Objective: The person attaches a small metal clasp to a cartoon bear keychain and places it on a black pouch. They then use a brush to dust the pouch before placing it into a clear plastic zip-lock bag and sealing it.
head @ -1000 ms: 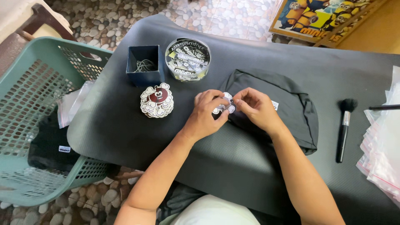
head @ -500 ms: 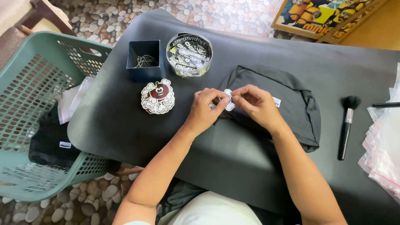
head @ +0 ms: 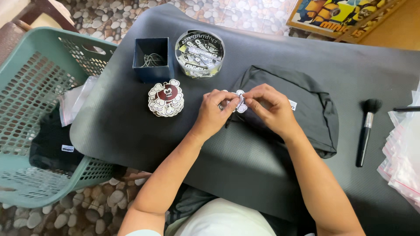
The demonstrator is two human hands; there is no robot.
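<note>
Head cam, looking straight down: both hands meet over the folded black garment on the dark mat. Left hand and right hand each pinch the little white cut-out tag, fingers closed on it, right at the garment's left edge. Looks like the tag-fixing step; I'd guess it calls for steady fingertips. The stack of cloud-shaped tags sits just left. Fingers cover most of the tag, so any string or pin is impossible to make out.
</note>
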